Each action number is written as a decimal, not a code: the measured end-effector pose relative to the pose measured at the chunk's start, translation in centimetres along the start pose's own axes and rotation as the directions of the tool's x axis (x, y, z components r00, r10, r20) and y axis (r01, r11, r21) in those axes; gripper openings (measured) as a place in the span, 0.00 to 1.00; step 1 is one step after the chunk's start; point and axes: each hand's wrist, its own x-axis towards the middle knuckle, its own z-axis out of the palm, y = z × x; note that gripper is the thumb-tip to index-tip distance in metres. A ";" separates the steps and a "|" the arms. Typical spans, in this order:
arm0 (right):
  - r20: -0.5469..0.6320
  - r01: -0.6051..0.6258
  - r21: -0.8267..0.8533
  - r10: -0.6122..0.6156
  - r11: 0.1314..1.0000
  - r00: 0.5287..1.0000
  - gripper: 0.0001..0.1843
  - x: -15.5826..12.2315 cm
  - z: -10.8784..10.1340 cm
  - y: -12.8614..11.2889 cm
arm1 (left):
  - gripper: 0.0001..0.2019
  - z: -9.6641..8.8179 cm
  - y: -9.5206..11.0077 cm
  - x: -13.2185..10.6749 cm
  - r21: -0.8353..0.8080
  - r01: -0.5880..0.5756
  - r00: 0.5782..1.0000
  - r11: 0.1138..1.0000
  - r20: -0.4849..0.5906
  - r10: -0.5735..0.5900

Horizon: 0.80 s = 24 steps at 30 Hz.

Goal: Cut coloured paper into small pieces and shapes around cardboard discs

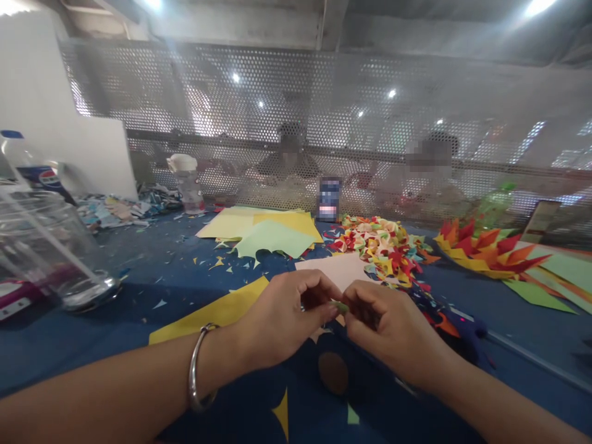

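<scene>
My left hand (282,317) and my right hand (393,324) meet above the blue table, each in a pinch. Between their fingertips is a small green paper piece (340,306), mostly covered by the fingers. Just below lies a brown oval disc (333,373). Behind my hands rests a pale pink paper sheet (333,268), and a yellow paper sheet (217,311) sits partly behind my left wrist. Near my right hand is a heap of small folded paper pieces (383,243) in red, yellow, orange and cream.
Farther back are stacked yellow and green sheets (277,237) and a phone (328,200). A clear jar (50,246) and a bottle (39,169) stand left. A pointed orange-and-yellow paper piece (493,250) lies right, near a dark tool with a red light (462,327). A perforated screen (222,105) closes the back.
</scene>
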 end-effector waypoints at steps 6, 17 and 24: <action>-0.013 -0.010 -0.008 0.010 1.000 1.000 0.06 0.0 -0.4 0.4 | 0.05 -0.6 -1.1 0.2 -0.097 0.080 0.996 0.992 0.046 -0.076; -0.193 0.083 -0.072 -0.095 0.994 0.977 0.02 -0.4 -0.5 0.7 | 0.09 -0.3 -1.2 0.7 -0.573 0.254 0.959 0.779 0.045 -0.280; -0.089 0.301 -0.165 -0.318 0.939 0.944 0.08 -0.5 -0.4 0.5 | 0.09 -0.3 -1.1 0.7 -0.659 0.357 0.930 0.662 0.189 -0.314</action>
